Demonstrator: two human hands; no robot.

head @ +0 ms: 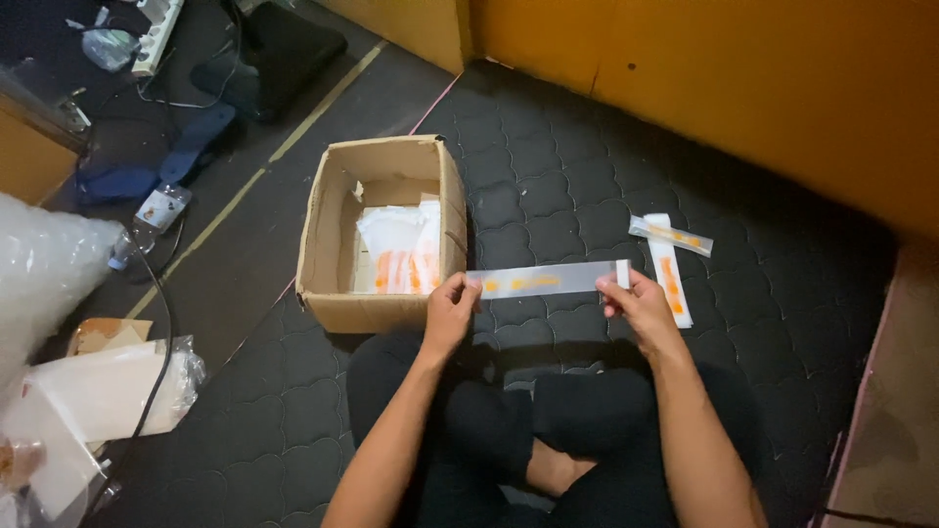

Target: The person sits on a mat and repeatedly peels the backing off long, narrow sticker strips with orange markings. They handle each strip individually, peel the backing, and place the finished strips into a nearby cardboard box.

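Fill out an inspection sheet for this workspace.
Surface: dark quilted mat.
Job's things: long clear sleeve with orange marks, held level at both ends; open cardboard box holding more packets.
Clutter: small pile of sleeves on the mat; plastic bags to the left.
Grips: left hand pinches one end, right hand the other.
Cables: black cable; power strip.
Surroundings: orange wall.
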